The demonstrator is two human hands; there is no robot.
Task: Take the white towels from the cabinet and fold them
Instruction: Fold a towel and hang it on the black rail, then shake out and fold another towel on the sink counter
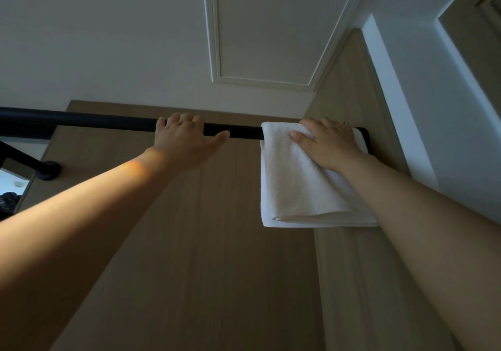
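Support: black rail [108,123], horizontal, mounted across wooden panel [217,242].
Load: folded white towel [292,182], draped over its right end.

Pretty dim up here, soft grey light only. White ceiling [108,39] overhead with a moulded rectangular panel [271,25] set into it. Straight ahead, a tan wood-grain back panel [203,242], meeting a matching side panel [349,85] at the right corner. Black rail [81,121] running across in front of the wood, plus a second black bar [24,158] at the left ending in a round flange [50,171]. Plain white wall [433,106] off to the right, and a bit of wood door frame [485,6] in the top corner.
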